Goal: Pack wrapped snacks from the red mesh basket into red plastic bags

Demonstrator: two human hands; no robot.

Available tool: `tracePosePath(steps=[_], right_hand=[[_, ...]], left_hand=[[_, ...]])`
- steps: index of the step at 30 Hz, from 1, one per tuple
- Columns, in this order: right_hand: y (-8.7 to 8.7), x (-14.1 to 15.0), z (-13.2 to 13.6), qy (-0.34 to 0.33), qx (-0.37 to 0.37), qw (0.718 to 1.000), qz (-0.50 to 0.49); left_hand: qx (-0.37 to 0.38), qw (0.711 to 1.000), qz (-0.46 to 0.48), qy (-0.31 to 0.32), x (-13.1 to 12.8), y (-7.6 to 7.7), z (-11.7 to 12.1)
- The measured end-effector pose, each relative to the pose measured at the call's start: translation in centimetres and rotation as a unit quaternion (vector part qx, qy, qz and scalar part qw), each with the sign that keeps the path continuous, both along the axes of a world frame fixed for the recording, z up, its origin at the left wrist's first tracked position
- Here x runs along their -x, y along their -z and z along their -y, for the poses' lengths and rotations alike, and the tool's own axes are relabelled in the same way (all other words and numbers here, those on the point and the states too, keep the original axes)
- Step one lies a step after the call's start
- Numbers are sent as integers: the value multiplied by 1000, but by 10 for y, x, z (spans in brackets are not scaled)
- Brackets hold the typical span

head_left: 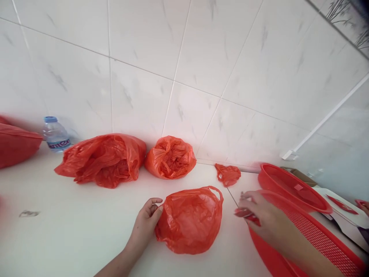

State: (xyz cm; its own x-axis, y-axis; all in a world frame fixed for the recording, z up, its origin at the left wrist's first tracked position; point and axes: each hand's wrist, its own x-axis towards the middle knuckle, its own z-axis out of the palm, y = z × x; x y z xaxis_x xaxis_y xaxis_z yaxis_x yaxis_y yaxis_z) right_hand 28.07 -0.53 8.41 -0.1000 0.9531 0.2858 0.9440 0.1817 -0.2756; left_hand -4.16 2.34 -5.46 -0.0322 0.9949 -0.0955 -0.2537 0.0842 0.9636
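A red plastic carrier bag [190, 227] lies spread open on the white counter, one handle loop up at its far right. My left hand [145, 221] pinches the bag's left rim between thumb and fingers. To the right of the bag, my right hand [265, 215] is in the air by the near edge of a red mesh basket [319, 229]. Its fingers are closed around small red pieces [247, 214], too blurred to name. What lies inside the open bag, beyond its own folds, I cannot make out.
Along the tiled wall stand two bulging red bags [106, 159] [171, 157] and a water bottle [57, 134]. Another red bag [17, 144] is at far left. A small crumpled bag [229, 175], a red basin [294, 188] and a white appliance [346, 207] sit right.
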Motion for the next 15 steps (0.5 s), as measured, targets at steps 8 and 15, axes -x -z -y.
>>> tracePosePath(steps=[8, 15], right_hand=[[56, 109, -22, -216, 50, 972, 82], [69, 107, -38, -133, 61, 989, -13]], left_hand=[[-13, 1000, -8, 6, 0, -2, 1], [-22, 1000, -12, 3, 0, 4, -2]])
